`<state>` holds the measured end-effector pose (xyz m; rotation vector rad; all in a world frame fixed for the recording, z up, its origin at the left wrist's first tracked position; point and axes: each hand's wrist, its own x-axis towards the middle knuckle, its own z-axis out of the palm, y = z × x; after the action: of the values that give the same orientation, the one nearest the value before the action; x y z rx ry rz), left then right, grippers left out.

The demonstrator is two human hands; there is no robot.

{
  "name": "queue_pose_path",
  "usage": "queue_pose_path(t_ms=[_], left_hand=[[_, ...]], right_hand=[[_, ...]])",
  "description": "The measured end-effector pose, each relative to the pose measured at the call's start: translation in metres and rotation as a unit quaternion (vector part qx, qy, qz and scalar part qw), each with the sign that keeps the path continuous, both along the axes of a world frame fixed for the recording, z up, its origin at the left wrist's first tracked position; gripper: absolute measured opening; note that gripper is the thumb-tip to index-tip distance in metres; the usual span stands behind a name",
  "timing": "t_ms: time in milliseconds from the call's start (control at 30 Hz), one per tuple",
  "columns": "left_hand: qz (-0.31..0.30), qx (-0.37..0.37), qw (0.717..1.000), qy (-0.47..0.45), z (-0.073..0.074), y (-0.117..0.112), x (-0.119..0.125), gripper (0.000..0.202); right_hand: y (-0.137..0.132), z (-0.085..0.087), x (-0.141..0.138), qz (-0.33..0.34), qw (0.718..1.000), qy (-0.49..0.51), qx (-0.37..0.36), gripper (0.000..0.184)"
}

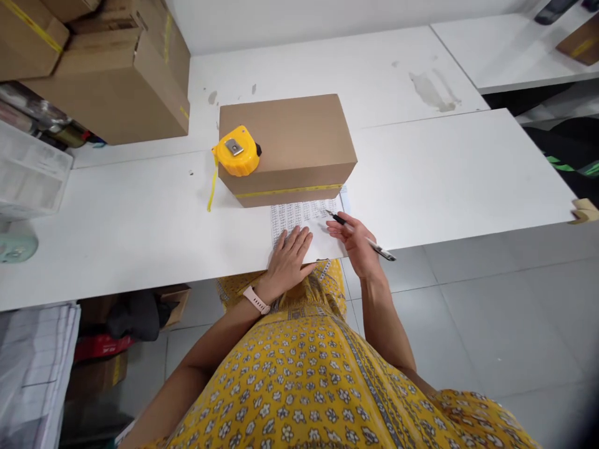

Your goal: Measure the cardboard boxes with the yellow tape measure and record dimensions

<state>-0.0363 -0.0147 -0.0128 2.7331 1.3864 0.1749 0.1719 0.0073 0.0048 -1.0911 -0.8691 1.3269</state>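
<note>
My left hand (289,257) lies flat, fingers outstretched, on a sheet of paper (322,236) covered in columns of small writing. My right hand (358,244) grips a pen (381,250), its dark tip pointing up and left above the sheet's right part; whether it touches the paper I cannot tell. Just beyond both hands a closed cardboard box (290,134) stands over the sheet's far edge, with a yellow strip along its near side. On the box's left end rests a yellow tape measure (238,151), a short length of its tape hanging down over the side.
Larger cardboard boxes (126,87) are stacked at the back left. A translucent plastic container (30,168) and a pale green object (17,247) stand at the left of the white table (449,181). The table's front edge runs close to my body.
</note>
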Motion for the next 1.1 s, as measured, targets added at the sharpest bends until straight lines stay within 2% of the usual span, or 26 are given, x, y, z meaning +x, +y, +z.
queue_pose_path(t_ms=[100, 200, 267, 400, 600, 733, 967, 1100], left_hand=[[0.022, -0.015, 1.000, 0.009, 0.001, -0.006, 0.005, 0.070], [0.037, -0.025, 0.999, 0.009, 0.001, -0.009, 0.007, 0.068], [0.038, -0.028, 0.999, 0.007, 0.001, -0.009, 0.008, 0.068], [0.041, -0.030, 0.999, 0.004, -0.002, -0.008, 0.007, 0.069], [0.034, -0.017, 0.999, -0.007, -0.003, -0.009, 0.005, 0.068], [0.035, -0.009, 0.999, -0.028, -0.006, -0.010, 0.004, 0.064], [0.033, -0.007, 0.999, -0.035, -0.010, -0.010, 0.003, 0.061], [0.033, -0.003, 0.999, -0.031, -0.009, -0.011, 0.003, 0.061]], right_hand=[[0.010, -0.008, -0.024, -0.006, 0.998, -0.066, 0.003, 0.038], [0.020, -0.015, -0.041, -0.048, 0.989, -0.139, 0.020, 0.044], [0.026, -0.020, -0.046, -0.045, 0.986, -0.160, 0.030, 0.040], [0.033, -0.025, -0.047, -0.002, 0.985, -0.172, 0.033, 0.038], [0.031, -0.021, -0.046, -0.028, 0.965, -0.256, 0.043, 0.022], [0.031, -0.020, -0.049, -0.020, 0.955, -0.288, 0.060, 0.016], [0.035, -0.025, -0.051, -0.023, 0.948, -0.311, 0.058, 0.025], [0.035, -0.023, -0.052, -0.016, 0.944, -0.323, 0.063, 0.024]])
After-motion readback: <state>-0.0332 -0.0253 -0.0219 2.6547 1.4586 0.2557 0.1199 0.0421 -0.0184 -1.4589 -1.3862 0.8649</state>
